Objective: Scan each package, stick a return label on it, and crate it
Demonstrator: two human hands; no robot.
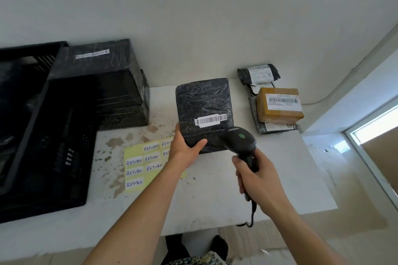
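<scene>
Package wrapped in black plastic film, flat and rectangular [204,112], held tilted up over the middle of the white table [280,168], its white barcode strip [211,119] facing the person. Left hand [185,148] grips the package's lower left corner, thumb curled across the front face, other fingers hidden behind it. Right hand [257,178] is wrapped tight round the handle of a black handheld barcode scanner [242,143]; the scanner's head sits at 4 o'clock from the barcode, just beside the package's lower right edge, a green spot showing on top, and its black cable [251,215] hangs off the table's near edge. Yellow backing sheet of white handwritten "RETURN" stickers [143,165] lies flat on the table at 8 o'clock from the package, partly under the left wrist. Black slatted plastic crate [43,135] stands at 9 o'clock, on the table's left end, and just behind it is a big black-wrapped box with a white label strip [97,64]. At 2 o'clock, near the wall, is a stack: brown cardboard parcel with barcode label [280,103] on top of flat black-wrapped parcels [256,114], and behind it a small rolled black mailer bag with white label [258,74].
</scene>
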